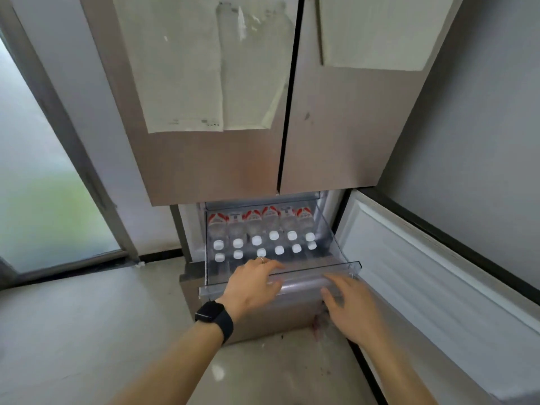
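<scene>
— What sits nearest us?

— Our left hand [254, 285], with a watch [214, 317] on its wrist, lies on the front lip of the clear drawer [304, 280], left of the middle. Its fingers bend over the lip and grip it. Our right hand [347, 305] is blurred at the right part of the same lip, with loose, spread fingers that grip nothing. We cannot tell whether it touches the plastic.

— And the drawer itself?

— It stands pulled out of the fridge's lower compartment, above the floor [87, 317], with the lower door [438, 287] swung open to its right. Its long axis runs left to right across the fridge front. The front lip faces us, so it travels toward or away from us.

— How do we slide it well?

— We judge it wants both hands set evenly either side of the middle, pushing or pulling straight along the runners, level and slow. A one-sided pull would likely skew and jam it, and the bottles [270, 219] make it heavy.

— How do those lie?

— The rear row lies with white caps toward us, long axes front to back. Of the nearer row we see mostly caps, so we cannot tell how it lies. Beyond, the upper doors [210, 165] are shut, with papers [181, 68] stuck on them.
</scene>
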Tool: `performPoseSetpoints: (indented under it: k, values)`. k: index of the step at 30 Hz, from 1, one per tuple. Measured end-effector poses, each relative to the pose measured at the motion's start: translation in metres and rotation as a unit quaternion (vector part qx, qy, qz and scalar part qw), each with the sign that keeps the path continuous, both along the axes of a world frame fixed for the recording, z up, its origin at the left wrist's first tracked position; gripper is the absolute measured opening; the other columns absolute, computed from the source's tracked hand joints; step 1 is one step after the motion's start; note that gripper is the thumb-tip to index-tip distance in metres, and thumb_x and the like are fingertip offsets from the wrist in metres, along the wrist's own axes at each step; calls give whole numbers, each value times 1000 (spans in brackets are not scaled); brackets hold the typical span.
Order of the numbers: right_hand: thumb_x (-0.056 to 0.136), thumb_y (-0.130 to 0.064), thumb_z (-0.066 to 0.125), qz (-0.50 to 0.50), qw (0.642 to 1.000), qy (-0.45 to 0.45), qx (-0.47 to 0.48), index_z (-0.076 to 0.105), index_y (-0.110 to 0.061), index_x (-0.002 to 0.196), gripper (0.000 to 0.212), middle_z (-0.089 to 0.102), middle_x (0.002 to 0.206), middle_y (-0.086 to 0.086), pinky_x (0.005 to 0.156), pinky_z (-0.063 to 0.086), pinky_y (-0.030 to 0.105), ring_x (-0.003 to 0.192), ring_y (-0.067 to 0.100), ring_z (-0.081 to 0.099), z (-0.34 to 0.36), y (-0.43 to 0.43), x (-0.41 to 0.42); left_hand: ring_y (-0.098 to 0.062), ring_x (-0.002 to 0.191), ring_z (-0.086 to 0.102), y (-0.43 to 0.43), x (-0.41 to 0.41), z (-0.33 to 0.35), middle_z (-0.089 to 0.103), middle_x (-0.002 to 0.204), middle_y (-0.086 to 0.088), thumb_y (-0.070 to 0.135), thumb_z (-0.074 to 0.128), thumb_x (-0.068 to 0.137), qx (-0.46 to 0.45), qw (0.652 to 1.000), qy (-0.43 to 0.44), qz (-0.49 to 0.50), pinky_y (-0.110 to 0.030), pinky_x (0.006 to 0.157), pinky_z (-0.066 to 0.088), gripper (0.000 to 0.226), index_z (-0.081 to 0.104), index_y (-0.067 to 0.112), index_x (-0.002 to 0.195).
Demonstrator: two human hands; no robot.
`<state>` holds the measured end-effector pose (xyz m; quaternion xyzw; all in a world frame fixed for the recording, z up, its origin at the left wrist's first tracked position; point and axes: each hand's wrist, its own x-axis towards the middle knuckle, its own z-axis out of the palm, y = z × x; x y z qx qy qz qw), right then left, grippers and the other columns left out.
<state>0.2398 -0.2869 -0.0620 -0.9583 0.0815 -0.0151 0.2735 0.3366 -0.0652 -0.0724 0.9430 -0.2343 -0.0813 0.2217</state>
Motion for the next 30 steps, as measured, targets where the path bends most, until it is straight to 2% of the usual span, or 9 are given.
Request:
performPoseSetpoints:
  k: [6,9,12,15,18,21,24,27,30]
  values:
    - [100,-38,52,66,996,60,-30,51,-26,141,43,54,140,-5,99,37,25,129,18,46,-30,-53,93,-21,129,52,-69,57,-42,51,144,1,45,53,97,-10,985,148,90,-39,104,46,44,50,38,140]
    - [97,-33,53,110,989,92,-21,59,-18,132,39,61,131,3,98,42,31,120,22,54,-53,-71,135,-23,125,55,-93,77,-59,55,142,-3,47,53,97,-10,971,196,137,-39,103,47,43,51,38,139]
    - [89,-44,40,139,980,142,-15,60,-19,118,43,65,117,6,91,50,39,110,28,60,-73,-84,170,-26,125,55,-112,98,-73,52,143,-5,44,53,98,7,960,231,160,-35,101,46,45,48,35,142]
    - [90,-42,50,111,976,182,30,48,-24,140,53,60,132,7,99,48,43,120,32,57,-86,-91,205,-30,127,53,-129,126,-80,51,144,-8,39,56,98,-22,943,262,205,-35,101,45,54,41,24,148]
    - [84,-58,49,50,969,204,130,41,-27,141,65,58,134,4,99,48,44,122,30,57,-98,-91,241,-30,124,56,-142,155,-91,57,138,-9,37,60,97,-109,906,293,284,-39,101,47,52,43,15,141]
    - [94,-41,54,-33,945,220,241,41,-20,142,53,58,131,4,90,47,38,115,29,58,-105,-83,273,-26,109,57,-153,181,-99,58,133,-11,33,57,100,-177,871,307,340,-34,89,47,46,45,9,137]
    - [94,-29,57,-105,903,218,355,57,-20,125,32,66,118,9,92,55,47,102,28,63,-112,-76,295,-19,96,56,-162,200,-100,58,134,-8,35,53,101,-250,825,334,381,-32,76,48,54,42,9,147]
    - [98,-26,58,-145,852,235,444,58,-18,125,29,65,116,5,89,57,44,104,25,63,-113,-77,301,-25,106,66,-166,212,-124,63,132,-6,58,62,79,-365,747,369,415,-48,86,60,76,49,19,143]
    - [101,-35,55,-142,811,263,502,54,-19,133,35,63,125,2,90,54,38,103,18,65,-112,-80,302,-29,110,65,-174,206,-111,64,129,-9,37,53,97,-428,702,388,416,-51,91,58,43,52,19,135]
